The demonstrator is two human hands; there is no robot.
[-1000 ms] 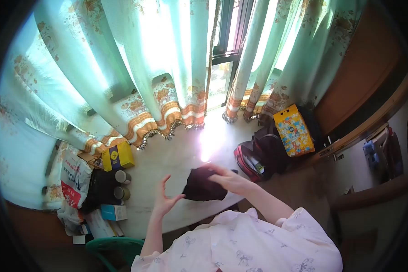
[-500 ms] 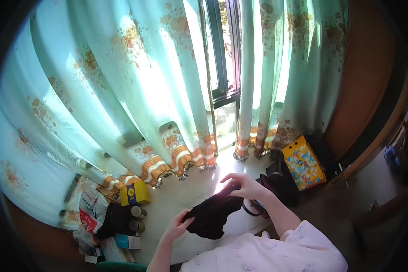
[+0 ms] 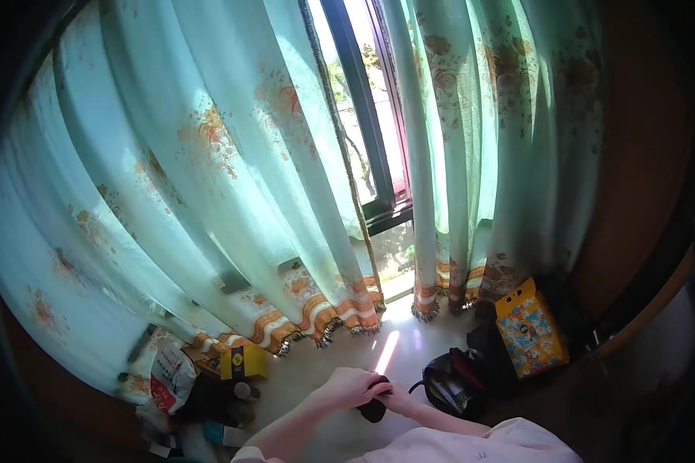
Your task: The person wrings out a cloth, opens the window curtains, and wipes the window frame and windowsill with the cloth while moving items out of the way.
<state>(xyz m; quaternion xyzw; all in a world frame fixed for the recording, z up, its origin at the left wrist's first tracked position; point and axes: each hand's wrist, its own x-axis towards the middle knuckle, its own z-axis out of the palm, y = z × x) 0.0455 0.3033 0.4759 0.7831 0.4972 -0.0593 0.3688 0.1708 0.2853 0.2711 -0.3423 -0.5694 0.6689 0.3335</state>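
My left hand (image 3: 350, 386) and my right hand (image 3: 396, 397) meet low in the middle of the view, both closed on a bunched black cloth item (image 3: 372, 410). Its lower end hangs out beneath the fingers, and what kind of garment or cloth it is cannot be made out. My left hand lies over the top of the bundle, while my right hand grips it from the other side. To the right of them, an open black bag (image 3: 453, 386) rests on the pale surface (image 3: 309, 386).
Green flowered curtains (image 3: 232, 170) hang ahead, parted at a dark-framed window (image 3: 363, 116). A yellow patterned carton (image 3: 531, 330) stands at the right. On the left are a yellow box (image 3: 244, 362), a can (image 3: 243, 390), a white plastic bag (image 3: 170, 378) and a blue box (image 3: 222, 434).
The black cloth, spread between my hands before, is now gathered into a small bundle. My hands have come together and the view has tipped upward. The black bag shows more fully.
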